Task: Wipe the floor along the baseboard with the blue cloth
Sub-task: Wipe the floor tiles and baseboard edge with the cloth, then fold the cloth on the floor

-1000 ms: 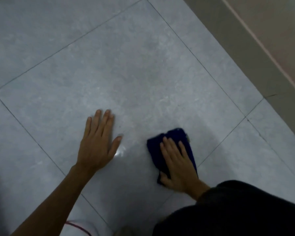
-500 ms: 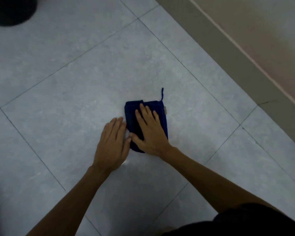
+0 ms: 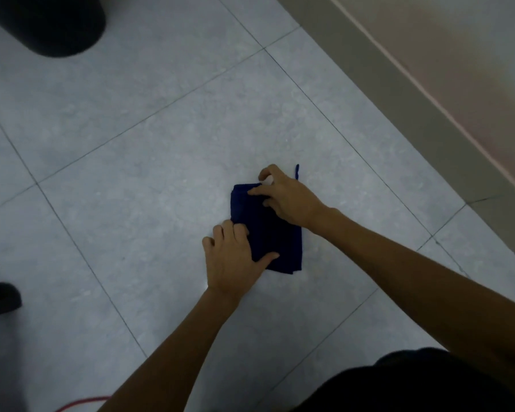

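1. Where things are: the blue cloth [image 3: 269,233] lies folded into a rough rectangle on the floor [image 3: 161,173], in the middle of a tile and well apart from the baseboard [image 3: 399,96].
2. Hands: the left hand [image 3: 234,263] has its fingers curled at the cloth's left edge and its thumb laid across the fabric. The right hand [image 3: 289,200] pinches the top edge, right by a small white tag [image 3: 267,181].
3. What could go wrong: it looks like the cloth is being refolded, so a sloppy fold could bunch up and leave streaks once wiping starts. The thin loop [image 3: 297,171] sticking out could also drag grit. And if the wiping stays this far out, the strip against the wall gets missed.
4. Materials: the cloth is dark blue, soft and layered. The tiles are pale grey, mottled and a bit glossy, with thin dark grout lines. The baseboard is a flat, smooth grey band.
5. Other stuff: a black round thing [image 3: 48,22] is top left, and a red cord [image 3: 81,402] runs along the bottom.
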`<action>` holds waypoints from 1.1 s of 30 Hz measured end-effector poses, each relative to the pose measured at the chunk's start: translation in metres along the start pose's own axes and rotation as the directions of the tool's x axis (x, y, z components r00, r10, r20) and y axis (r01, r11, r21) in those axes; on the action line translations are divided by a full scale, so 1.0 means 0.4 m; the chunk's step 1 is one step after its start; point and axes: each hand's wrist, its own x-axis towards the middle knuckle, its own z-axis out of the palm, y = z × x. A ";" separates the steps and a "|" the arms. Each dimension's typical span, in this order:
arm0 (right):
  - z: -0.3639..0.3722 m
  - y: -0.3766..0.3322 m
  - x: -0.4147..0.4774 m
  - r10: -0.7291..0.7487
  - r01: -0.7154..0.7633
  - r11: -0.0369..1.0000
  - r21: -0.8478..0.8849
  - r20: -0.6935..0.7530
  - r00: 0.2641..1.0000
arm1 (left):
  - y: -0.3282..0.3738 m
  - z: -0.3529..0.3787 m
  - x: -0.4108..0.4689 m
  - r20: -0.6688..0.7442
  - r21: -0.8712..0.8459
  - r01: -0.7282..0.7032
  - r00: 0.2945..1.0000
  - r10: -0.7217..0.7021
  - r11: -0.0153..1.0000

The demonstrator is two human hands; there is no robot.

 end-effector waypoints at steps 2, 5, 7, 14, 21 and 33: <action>-0.018 0.003 0.017 -0.017 0.017 1.000 -0.024 0.006 1.000 | 0.003 -0.005 0.003 -0.008 0.012 0.040 0.999 -0.040 0.999; -0.027 -0.002 0.038 -0.095 0.095 0.991 -0.095 0.009 0.995 | 0.015 -0.020 0.007 0.012 0.041 0.059 0.998 -0.060 0.997; -0.035 -0.013 0.055 -0.154 0.156 0.975 -0.156 0.026 0.988 | 0.025 -0.033 0.013 0.041 0.064 0.063 0.997 -0.066 0.996; -0.116 -0.066 0.108 -0.229 0.229 0.957 -0.178 0.023 0.973 | -0.016 -0.098 0.029 -0.029 -0.031 0.054 0.998 -0.055 0.998; -0.292 -0.179 0.179 -0.176 0.172 0.978 -0.122 -0.027 0.984 | -0.113 -0.290 0.113 -0.082 -0.107 0.044 0.995 -0.053 0.993; -0.666 -0.487 0.535 -0.052 0.026 0.990 -0.136 -0.195 0.979 | -0.381 -0.826 0.464 -0.346 0.119 -0.113 0.927 0.148 0.986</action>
